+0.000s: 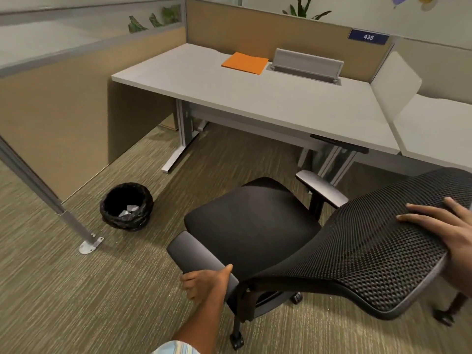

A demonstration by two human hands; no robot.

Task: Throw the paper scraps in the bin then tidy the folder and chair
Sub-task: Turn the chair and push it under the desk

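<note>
A black office chair [252, 221] with a mesh backrest stands on the carpet in front of the desk, its seat facing the desk. My left hand [204, 282] grips the rear end of the chair's left armrest. My right hand [444, 226] lies over the top of the mesh backrest, fingers spread across it. An orange folder [245, 63] lies flat at the back of the grey desk [229, 90]. A round black bin [127, 206] sits on the floor to the left, with white paper scraps [129, 210] inside.
A cable tray with a raised grey lid [307, 63] sits beside the folder. A slanted metal post [46, 198] with a floor plate stands left of the bin. Tan partition panels enclose the desk. A second desk [434, 126] adjoins on the right.
</note>
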